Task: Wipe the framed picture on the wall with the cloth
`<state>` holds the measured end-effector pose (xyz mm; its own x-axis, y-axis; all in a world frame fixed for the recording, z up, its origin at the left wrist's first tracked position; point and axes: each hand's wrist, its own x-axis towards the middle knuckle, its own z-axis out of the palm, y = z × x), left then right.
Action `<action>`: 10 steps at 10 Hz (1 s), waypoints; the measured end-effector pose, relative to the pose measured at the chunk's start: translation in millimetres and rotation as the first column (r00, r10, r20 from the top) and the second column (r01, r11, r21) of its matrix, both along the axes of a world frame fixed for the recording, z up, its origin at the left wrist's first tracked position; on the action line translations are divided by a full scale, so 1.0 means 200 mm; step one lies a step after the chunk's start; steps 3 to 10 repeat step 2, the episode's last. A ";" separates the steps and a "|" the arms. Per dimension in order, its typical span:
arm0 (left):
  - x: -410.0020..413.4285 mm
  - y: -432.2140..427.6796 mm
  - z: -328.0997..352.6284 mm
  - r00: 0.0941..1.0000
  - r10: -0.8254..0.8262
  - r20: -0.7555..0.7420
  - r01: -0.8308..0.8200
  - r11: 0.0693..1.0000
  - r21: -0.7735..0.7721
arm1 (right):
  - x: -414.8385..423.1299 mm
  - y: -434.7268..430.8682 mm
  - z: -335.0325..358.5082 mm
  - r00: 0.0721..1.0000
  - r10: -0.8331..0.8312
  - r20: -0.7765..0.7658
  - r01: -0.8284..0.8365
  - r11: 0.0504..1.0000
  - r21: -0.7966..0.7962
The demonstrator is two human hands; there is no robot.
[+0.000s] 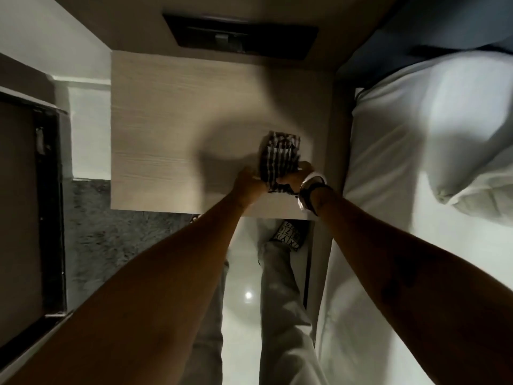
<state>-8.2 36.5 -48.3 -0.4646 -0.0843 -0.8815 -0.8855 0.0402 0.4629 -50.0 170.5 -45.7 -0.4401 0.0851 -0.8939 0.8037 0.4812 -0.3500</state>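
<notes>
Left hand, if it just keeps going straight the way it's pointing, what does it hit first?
The left hand points up and slightly right in the picture, across the bedside table. First in its line is the checked cloth, which its fingertips seem already to touch, though depth there is unclear; the right hand holds the cloth's other side.

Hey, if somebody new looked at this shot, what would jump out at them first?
Two bare arms reach in from below to a checked cloth on the right part of a pale wooden table, the left hand and right hand both on its near end. A white bed with a pillow fills the right side. A dark panel sits on the wall above the table.
</notes>
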 end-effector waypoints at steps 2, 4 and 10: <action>0.10 0.01 -0.05 0.989 -0.150 0.006 0.150 0.982 -0.111 | 0.08 0.03 -0.06 0.984 0.172 -0.047 -0.158 0.965 0.210; 0.10 0.01 -0.05 0.989 -0.150 0.006 0.150 0.982 -0.111 | 0.08 0.03 -0.06 0.984 0.172 -0.047 -0.158 0.965 0.210; 0.10 0.01 -0.05 0.989 -0.150 0.006 0.150 0.982 -0.111 | 0.08 0.03 -0.06 0.984 0.172 -0.047 -0.158 0.965 0.210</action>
